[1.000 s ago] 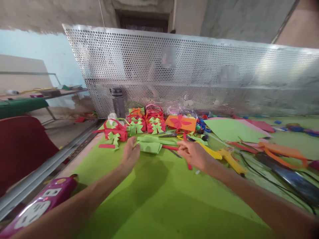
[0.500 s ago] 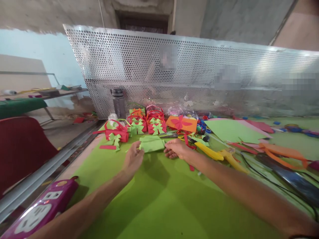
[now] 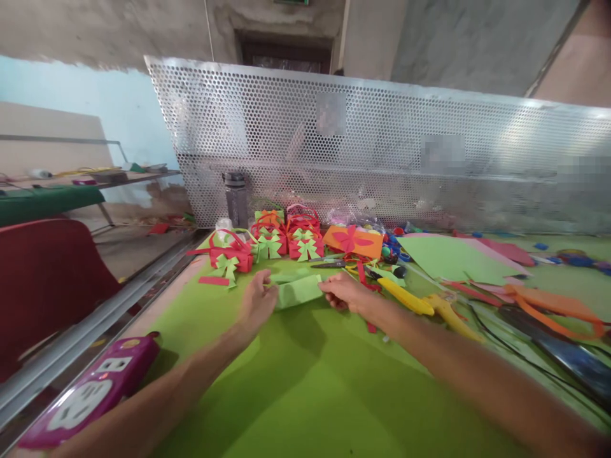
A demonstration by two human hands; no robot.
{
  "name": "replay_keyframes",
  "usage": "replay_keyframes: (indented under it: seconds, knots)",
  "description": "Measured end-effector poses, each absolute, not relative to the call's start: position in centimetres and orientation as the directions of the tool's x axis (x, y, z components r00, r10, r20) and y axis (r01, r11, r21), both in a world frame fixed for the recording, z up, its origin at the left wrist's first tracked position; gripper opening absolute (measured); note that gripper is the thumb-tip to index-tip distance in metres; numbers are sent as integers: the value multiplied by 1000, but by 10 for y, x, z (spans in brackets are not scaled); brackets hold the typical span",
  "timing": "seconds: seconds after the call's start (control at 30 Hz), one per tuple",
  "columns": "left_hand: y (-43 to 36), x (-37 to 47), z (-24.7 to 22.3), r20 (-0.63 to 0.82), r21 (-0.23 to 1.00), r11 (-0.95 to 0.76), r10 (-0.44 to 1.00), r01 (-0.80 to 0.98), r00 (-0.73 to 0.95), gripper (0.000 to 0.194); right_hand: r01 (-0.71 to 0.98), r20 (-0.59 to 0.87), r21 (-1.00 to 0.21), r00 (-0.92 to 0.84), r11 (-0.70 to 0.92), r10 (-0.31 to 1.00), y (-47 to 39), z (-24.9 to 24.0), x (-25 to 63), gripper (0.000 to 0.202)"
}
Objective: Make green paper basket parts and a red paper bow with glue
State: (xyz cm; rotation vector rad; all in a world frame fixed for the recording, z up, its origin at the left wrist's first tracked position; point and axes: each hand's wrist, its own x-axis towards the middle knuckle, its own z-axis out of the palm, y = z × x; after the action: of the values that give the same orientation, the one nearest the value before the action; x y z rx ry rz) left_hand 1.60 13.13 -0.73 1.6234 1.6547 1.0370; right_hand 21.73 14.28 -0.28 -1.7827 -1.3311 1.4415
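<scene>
A folded light green paper piece (image 3: 300,293) is held slightly tilted above the green table surface, its right end higher. My right hand (image 3: 344,291) pinches its right end between thumb and fingers. At the left end, my left hand (image 3: 258,301) is closed with thumb and fingers on the paper's edge. Just behind lies another green paper piece (image 3: 286,278). Scissors (image 3: 329,264) rest beyond it, partly among scraps. Several small red paper bags with green bows, one a red bag (image 3: 306,247), stand farther back.
A yellow glue gun (image 3: 405,296) lies right of my right hand, with a black phone-like object (image 3: 548,346) farther right. A purple power strip (image 3: 93,391) is at the left edge. A grey bottle (image 3: 235,198) stands before the perforated metal panel (image 3: 382,140).
The folded green paper has come up off the piece beneath it and tilted, right end up. My right hand has closed on its end. The view has shifted slightly left.
</scene>
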Motion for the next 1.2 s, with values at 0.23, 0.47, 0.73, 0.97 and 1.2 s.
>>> replay_keyframes:
  seconds: [0.23, 0.47, 0.73, 0.97, 1.2]
  knots:
    - [131, 11, 6, 72, 731, -75, 997, 678, 32, 51, 366, -412, -864, -121, -345, 903, 103, -1, 231, 16]
    - [118, 2, 23, 30, 407, -278, 956, 870, 291, 67, 308, -382, -894, -145, -325, 913, 95, -5, 238, 22]
    - [114, 3, 24, 33, 269, -381, 922, 885, 386, 56, 308, -374, -898, -159, -314, 914, 95, -5, 241, 18]
    - [119, 3, 35, 239, 260, -350, 926, 900, 291, 42, 333, -384, -894, -227, -299, 895, 89, -4, 238, 15]
    - [107, 10, 47, 461, 320, -395, 859, 861, 222, 38, 316, -230, -935, -201, -159, 952, 83, 3, 233, 14]
